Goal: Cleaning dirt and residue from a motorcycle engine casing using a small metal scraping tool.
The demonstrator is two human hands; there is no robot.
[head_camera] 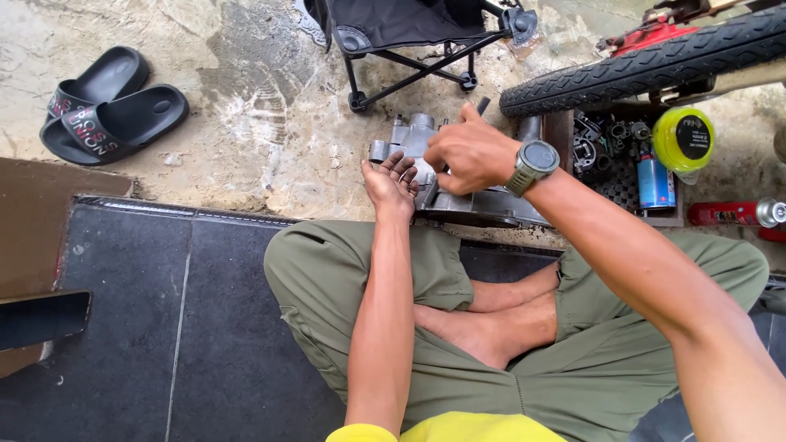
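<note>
Down at the far left, a pair of black slide sandals (pixel 110 106) lies on the bare concrete floor (pixel 246 98), well apart from your hands. You sit cross-legged on a dark mat (pixel 180 327), and just past its front edge rests the grey metal engine casing (pixel 426 176), directly ahead of your knees.

Your left hand (pixel 391 184) lies against the near left side of the casing, palm turned up, fingers loosely spread and curled a little; it pinches nothing that you can see. Your right hand (pixel 467 151) sits on top of the casing just beside the left, fingers bunched together and bent down onto the metal, with a dark tool handle (pixel 483 105) poking up past the knuckles. Whether those fingers grip the tool shaft or only press on the casing cannot be told. A green-strapped wristwatch (pixel 534 164) rides on that wrist.

The casing is cast, dull silver-grey, with rounded bosses and tube-like stubs along its far left edge and a flatter dark-rimmed flange along the near side.

Behind it stands a black folding chair (pixel 417 33). To the right, a knobby black tyre (pixel 647 57) slants across a wooden parts tray (pixel 565 131) holding dark metal bits, a blue cylindrical can (pixel 652 182) and a round yellow-green tub with a black label (pixel 684 139). Farthest right lies a red spray can with a silver end (pixel 737 213).
</note>
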